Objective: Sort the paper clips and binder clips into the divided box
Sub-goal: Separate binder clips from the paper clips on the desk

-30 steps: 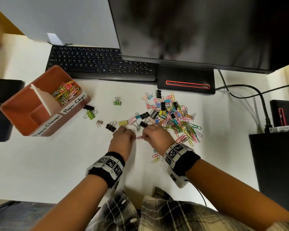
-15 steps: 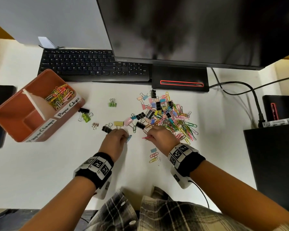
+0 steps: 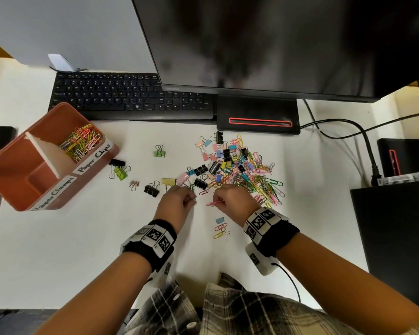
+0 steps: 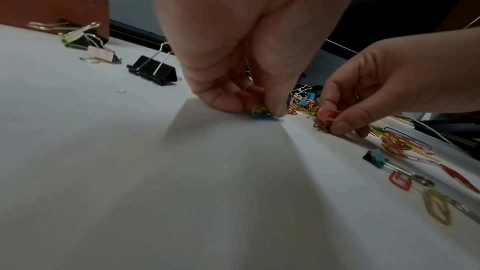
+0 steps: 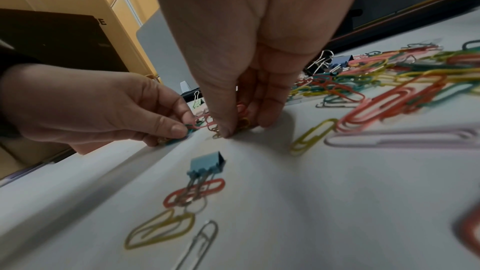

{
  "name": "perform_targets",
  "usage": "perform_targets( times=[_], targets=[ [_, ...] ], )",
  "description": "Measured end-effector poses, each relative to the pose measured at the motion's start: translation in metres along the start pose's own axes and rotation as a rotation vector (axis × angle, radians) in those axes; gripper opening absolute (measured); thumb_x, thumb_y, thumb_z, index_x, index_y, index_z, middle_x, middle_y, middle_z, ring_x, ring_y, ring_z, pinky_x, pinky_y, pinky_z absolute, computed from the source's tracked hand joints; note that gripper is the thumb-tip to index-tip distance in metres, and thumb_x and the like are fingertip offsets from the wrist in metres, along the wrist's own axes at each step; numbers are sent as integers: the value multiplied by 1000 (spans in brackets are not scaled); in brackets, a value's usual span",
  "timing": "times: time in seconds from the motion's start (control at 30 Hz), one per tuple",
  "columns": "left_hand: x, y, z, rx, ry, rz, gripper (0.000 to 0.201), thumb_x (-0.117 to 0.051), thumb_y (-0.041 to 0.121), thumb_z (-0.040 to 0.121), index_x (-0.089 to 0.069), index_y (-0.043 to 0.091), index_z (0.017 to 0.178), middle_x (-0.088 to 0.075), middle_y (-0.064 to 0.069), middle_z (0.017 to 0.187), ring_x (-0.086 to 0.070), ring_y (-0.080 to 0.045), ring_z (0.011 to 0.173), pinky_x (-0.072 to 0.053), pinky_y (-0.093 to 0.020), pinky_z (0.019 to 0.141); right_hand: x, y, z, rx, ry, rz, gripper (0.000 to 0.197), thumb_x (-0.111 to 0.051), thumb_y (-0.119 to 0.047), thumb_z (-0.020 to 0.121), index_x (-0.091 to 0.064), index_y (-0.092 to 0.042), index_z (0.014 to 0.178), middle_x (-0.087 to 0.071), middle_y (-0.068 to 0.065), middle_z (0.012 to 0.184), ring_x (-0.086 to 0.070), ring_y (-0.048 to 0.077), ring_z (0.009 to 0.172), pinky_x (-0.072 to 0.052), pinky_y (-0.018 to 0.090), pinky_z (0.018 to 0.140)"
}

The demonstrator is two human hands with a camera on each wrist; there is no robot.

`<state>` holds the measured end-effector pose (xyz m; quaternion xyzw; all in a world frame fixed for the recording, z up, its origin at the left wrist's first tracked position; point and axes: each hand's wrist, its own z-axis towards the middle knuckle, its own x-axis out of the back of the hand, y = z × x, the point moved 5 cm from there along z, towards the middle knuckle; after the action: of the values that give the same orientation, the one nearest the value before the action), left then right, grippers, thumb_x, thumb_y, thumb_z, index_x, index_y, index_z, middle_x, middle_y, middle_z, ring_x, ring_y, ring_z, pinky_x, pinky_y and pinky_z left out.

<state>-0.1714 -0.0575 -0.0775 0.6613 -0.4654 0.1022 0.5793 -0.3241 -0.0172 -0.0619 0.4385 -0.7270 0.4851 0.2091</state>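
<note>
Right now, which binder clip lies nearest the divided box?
The black binder clip just off the box by the "Paper Clips" label; the lime-green one touching it sits slightly farther out.

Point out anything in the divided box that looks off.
The box's white divider looks ragged at its top edge, as if torn or chipped. The Paper Clamps compartment seems to hold no clips, while binder clips lie on the desk beside it.
</note>
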Motion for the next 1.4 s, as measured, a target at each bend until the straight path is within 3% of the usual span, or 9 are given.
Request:
perform_targets(
  times=[0.17, 0.3, 0.47, 0.6, 0.77, 0.9, 1.07, 1.23, 1.4],
  targets=[
    [3, 4, 2, -9, 87, 17, 7, -63, 3, 81, -65, 4, 87, -56, -7, 91, -47, -15, 79, -33, -19, 73, 2, 0, 1, -44, -28, 40, 20, -58, -15, 89, -65, -10, 106, -68, 11, 103, -62, 25, 94, -49, 30, 80],
    [4, -2, 2, 33, 100, 8, 22, -62, 9, 83, -61, 10, 105, -62, -9, 96, -54, -23, 87, -38, -24, 77, 1, -2, 4, -33, -82, -37, 20, -57, -17, 89, -67, -9, 104, -65, 12, 106, -61, 26, 93, -46, 29, 79],
    [7, -1, -2, 22, 93, 4, 35, -61, 8, 84, -55, 15, 119, -60, -8, 94, -53, -21, 83, -47, -33, 81, -1, -3, 1, -10, -57, -40, 19, -55, -15, 90, -67, -8, 103, -65, 11, 105, -60, 26, 94, -42, 27, 75],
    [5, -1, 0, -29, 49, 46, 45, -57, 9, 87, -50, 19, 130, -59, -12, 104, -53, -27, 98, -39, -26, 84, -3, -3, 1, -35, -63, -22, 18, -56, -15, 89, -66, -10, 103, -68, 11, 101, -61, 25, 92, -48, 30, 77],
    [8, -4, 2, -27, 50, 34, 29, -60, 4, 84, -61, 10, 112, -61, -13, 106, -56, -29, 98, -34, -21, 83, -6, -4, 4, -30, -114, -50, 20, -56, -16, 89, -66, -10, 105, -67, 11, 103, -61, 25, 93, -44, 27, 76],
    [17, -12, -1, -35, 72, 64, 17, -62, 3, 81, -62, 5, 98, -62, -13, 97, -56, -29, 89, -36, -24, 76, -2, -9, 8, 38, -90, -27, 21, -52, -15, 92, -65, -7, 107, -60, 12, 110, -58, 27, 100, -45, 33, 86],
    [34, -29, -2, 59, 120, 15, 13, -59, 8, 85, -63, 9, 97, -64, -10, 99, -58, -25, 91, -41, -25, 80, -1, -23, 19, 114, -4, -10, 20, -54, -10, 91, -66, -2, 104, -56, 12, 113, -59, 28, 96, -50, 38, 87],
    [39, -3, 11, -8, 157, 29, 16, -60, 12, 86, -63, 8, 101, -65, -12, 94, -58, -25, 85, -43, -28, 77, -2, -24, 28, 77, 6, -76, 20, -51, -12, 91, -65, -7, 104, -61, 11, 108, -57, 28, 101, -49, 35, 82],
    [23, 7, 34, 83, 81, 242, 25, -59, 29, 85, -60, 19, 107, -70, -4, 96, -60, -28, 93, -46, -36, 83, -3, -18, 26, 18, -9, -124, 17, -51, -11, 91, -63, -8, 104, -65, 13, 99, -60, 29, 93, -52, 36, 76]
  ],
)
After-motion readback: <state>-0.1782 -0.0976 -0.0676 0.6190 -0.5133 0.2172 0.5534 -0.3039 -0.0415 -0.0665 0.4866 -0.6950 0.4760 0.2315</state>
